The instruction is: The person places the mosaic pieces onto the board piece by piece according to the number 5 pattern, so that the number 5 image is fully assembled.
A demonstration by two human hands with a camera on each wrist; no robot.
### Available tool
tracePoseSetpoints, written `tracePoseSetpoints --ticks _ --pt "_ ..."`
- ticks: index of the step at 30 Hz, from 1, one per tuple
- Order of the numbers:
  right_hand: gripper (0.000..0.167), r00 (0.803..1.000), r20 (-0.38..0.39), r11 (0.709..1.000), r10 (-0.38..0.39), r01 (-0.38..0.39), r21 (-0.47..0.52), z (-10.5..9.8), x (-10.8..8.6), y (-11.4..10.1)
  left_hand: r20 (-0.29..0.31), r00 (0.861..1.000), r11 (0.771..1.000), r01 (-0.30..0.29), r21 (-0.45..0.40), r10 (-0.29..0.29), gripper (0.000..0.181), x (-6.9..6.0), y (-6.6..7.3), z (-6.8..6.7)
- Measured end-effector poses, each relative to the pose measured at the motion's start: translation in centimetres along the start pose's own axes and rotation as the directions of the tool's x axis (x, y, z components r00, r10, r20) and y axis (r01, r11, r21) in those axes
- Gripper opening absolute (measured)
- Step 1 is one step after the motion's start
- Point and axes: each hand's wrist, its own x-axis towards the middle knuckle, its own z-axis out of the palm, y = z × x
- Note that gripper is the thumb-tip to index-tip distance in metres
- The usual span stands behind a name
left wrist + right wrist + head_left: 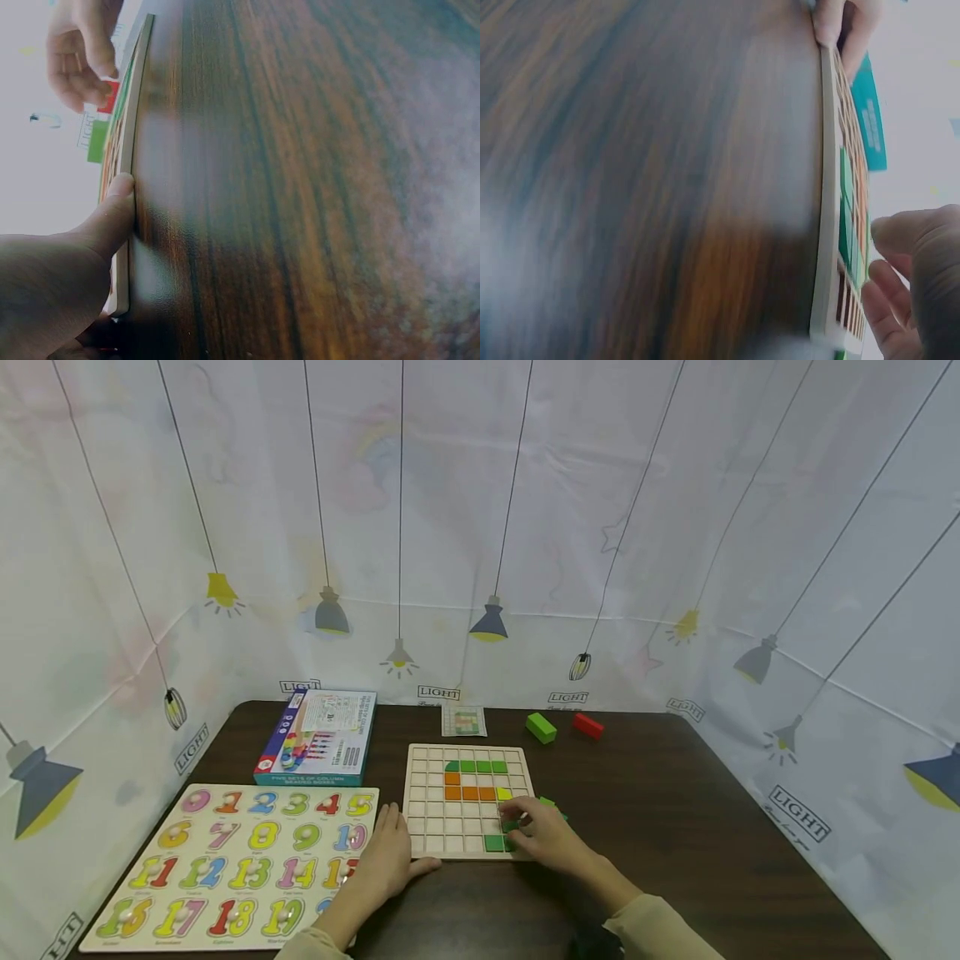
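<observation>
A pale wooden grid board [431,810] lies on the table, with green tiles [483,767], orange tiles [470,793] and a yellow tile [504,794] in its cells. My left hand [386,852] rests at the board's near left corner, fingers along the left side and thumb [120,187] against the front edge. Over the right side of the board hovers my right hand [543,833], its fingers loosely bent. No piece shows between its thumb [900,229] and fingers. That hand partly hides green pieces [494,843] near the board's front right corner.
Left of the board lies a number puzzle [247,860], with a boxed bead set [322,735] behind it. A small pattern card [463,722], a green block [541,727] and a red block [588,726] lie at the back. More green pieces [547,802] lie beyond the right hand.
</observation>
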Motion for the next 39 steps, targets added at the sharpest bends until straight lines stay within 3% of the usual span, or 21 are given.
tracePoseSetpoints --ticks 9,17,24,39 --pt "0.034 0.988 -0.102 0.991 0.119 -0.124 -0.044 -2.5 -1.9 2.9 0.012 1.0 1.0 0.005 -0.004 -0.005 0.097 0.0 -0.2 0.1" --pt "0.034 0.972 -0.126 0.974 0.196 -0.208 -0.091 -4.1 -3.4 4.0 0.031 0.999 1.0 0.018 -0.006 -0.018 0.097 0.1 -0.1 0.1" --pt "0.034 0.969 -0.076 0.965 0.233 -0.24 -0.101 -4.1 -4.4 4.0 0.039 0.999 0.999 0.034 -0.014 -0.033 0.097 0.1 -0.1 0.3" --pt "0.04 0.942 -0.083 0.937 0.325 -0.333 -0.106 -3.4 -4.4 4.1 0.042 0.999 1.0 0.026 -0.005 -0.025 0.096 0.1 0.0 0.0"
